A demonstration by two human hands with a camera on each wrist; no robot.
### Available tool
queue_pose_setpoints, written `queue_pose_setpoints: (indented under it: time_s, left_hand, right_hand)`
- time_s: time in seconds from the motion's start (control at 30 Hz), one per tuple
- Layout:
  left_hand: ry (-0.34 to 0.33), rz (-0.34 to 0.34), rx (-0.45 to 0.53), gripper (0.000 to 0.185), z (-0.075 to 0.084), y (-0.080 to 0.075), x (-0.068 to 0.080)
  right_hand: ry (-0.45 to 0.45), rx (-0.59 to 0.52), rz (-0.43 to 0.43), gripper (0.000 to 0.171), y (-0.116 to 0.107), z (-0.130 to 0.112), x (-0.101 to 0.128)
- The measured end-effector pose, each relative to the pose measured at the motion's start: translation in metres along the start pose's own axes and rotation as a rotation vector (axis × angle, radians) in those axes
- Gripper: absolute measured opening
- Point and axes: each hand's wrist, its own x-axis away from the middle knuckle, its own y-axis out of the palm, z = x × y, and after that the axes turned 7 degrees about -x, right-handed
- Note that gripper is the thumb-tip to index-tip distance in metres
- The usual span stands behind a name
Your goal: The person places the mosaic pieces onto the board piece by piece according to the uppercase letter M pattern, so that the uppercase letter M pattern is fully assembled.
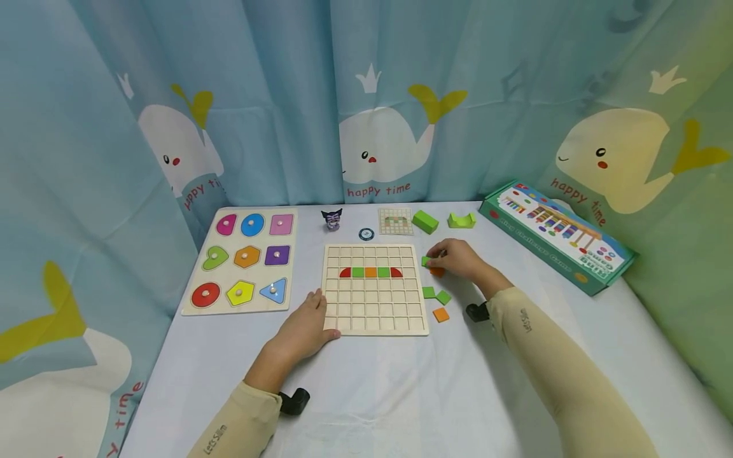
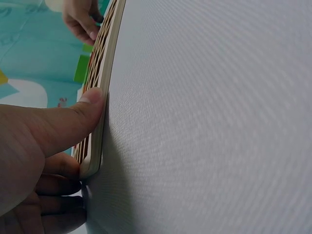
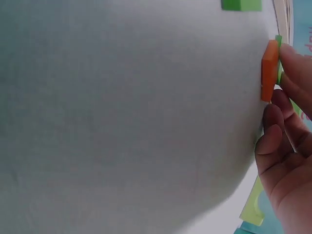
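The small green tile (image 1: 426, 261) sits just right of the wooden grid board (image 1: 375, 312), pinched in the fingertips of the right hand (image 1: 458, 259), with an orange tile (image 1: 438, 271) touching under those fingers. Left hand (image 1: 303, 327) lies flat, fingers relaxed, thumb pressed against the board's left edge. All on a white tablecloth (image 1: 401, 394), shape puzzle (image 1: 243, 259) to the left, green box (image 1: 558, 234) to the right, whale curtains (image 1: 372, 95) around

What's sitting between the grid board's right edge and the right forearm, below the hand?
In the head view, three loose tiles lie on the cloth there: a green square, a green diamond and an orange square.
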Motion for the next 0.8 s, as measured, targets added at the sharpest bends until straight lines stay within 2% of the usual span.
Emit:
queue_pose_setpoints:
  time_s: [0.53,0.8]
  left_hand:
    - [-0.002,0.000,0.005,0.085,0.0013,-0.0005,0.0015]
    - [0.003,0.005,-0.003,0.085,0.0012,-0.0011,0.0018]
  right_hand:
    - [0.027,-0.024,0.014,0.021,0.0050,-0.0038,0.0001]
    - [-0.009,-0.036,0.045,0.012,0.0035,-0.0039,0.0012]
